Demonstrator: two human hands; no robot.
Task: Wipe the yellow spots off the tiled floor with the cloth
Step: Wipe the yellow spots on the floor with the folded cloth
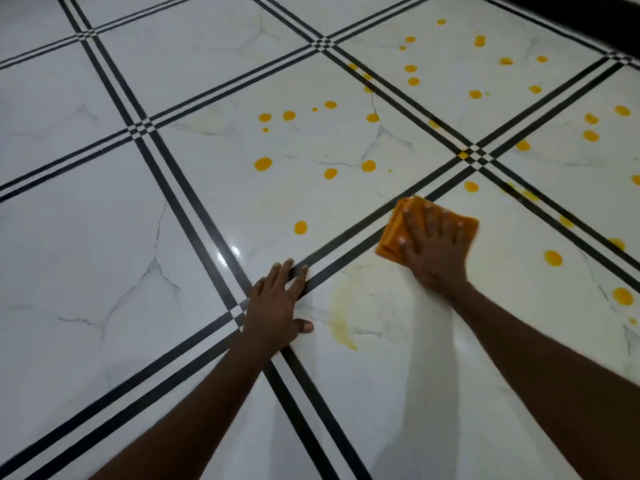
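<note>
Right hand (437,249) flat, fingers spread on folded orange cloth (394,233), nearest yellow spots (471,186) just ahead; left hand (277,306) open, braced on tiled floor (104,254).

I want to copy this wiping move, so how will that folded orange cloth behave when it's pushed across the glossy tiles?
The folded orange cloth looks soft and floppy: layered edges show beside the flat right hand. It probably slides easily, since the white tiled floor is shiny. It may smear; a faint yellow streak lies nearby.
</note>
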